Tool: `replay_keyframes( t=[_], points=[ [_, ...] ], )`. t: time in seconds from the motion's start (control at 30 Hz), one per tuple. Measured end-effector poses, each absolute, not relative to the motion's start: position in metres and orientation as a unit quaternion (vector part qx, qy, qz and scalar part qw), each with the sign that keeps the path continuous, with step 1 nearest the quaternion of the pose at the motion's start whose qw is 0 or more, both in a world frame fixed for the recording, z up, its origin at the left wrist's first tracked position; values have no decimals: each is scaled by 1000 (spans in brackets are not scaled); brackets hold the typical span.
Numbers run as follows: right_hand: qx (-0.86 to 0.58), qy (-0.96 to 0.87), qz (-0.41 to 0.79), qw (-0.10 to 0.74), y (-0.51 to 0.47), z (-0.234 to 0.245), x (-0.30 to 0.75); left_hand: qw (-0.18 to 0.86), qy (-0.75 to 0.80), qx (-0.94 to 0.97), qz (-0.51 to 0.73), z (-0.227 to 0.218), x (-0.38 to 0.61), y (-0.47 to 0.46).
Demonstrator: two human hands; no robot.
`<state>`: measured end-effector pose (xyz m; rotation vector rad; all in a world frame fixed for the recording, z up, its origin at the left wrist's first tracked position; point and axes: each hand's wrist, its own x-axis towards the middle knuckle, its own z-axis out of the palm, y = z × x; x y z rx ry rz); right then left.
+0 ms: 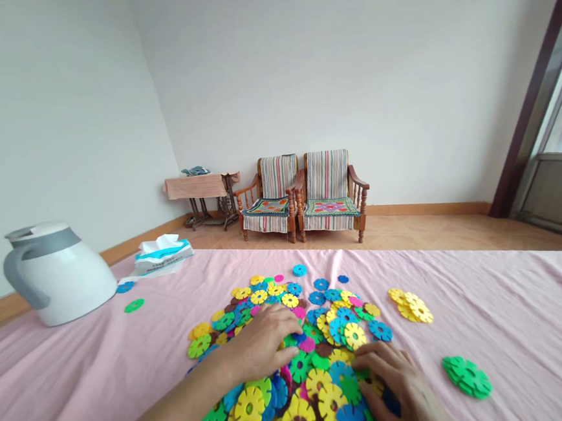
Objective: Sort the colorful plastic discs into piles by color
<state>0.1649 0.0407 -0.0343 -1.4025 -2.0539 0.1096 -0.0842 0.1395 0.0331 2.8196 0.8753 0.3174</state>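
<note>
Kettle [67, 279] sits left of the disc pile [317, 363].

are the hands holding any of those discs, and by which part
Cannot be told. The left hand and right hand both lie palm down on the pile of colourful notched plastic discs, fingertips curled among them; no disc is lifted clear.

two hands show, the left hand [265, 345] and the right hand [396, 383]. there is one big heap of plastic discs [324, 389], too many to count, one small cluster of yellow discs [411, 305], one cluster of green discs [467, 376], and two stray singles, a blue disc [125, 287] and a green disc [134, 306]. also one white kettle [59, 273], one tissue pack [162, 253], two armchairs [270, 201], one small table [201, 185] and one pink cloth [513, 322].
</note>
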Motion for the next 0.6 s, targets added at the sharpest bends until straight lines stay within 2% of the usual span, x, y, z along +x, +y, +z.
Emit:
replay_keyframes(
  t=[0.1, 0.2, 0.33, 0.6],
  points=[
    [-509, -787, 89, 337, 35, -26, 159, 64, 332, 935, 108, 37, -95, 144],
    [-508, -761, 103, 391, 31, -25, 157, 27, 357, 925, 123, 37, -92, 144],
    [-560, -678, 99, 466, 34, -35, 164, 30, 310, 940, 140, 31, -66, 128],
    [-590, -648, 116, 468, 48, -51, 182, 29, 284, 949, 131, 18, -10, 125]
  ],
)
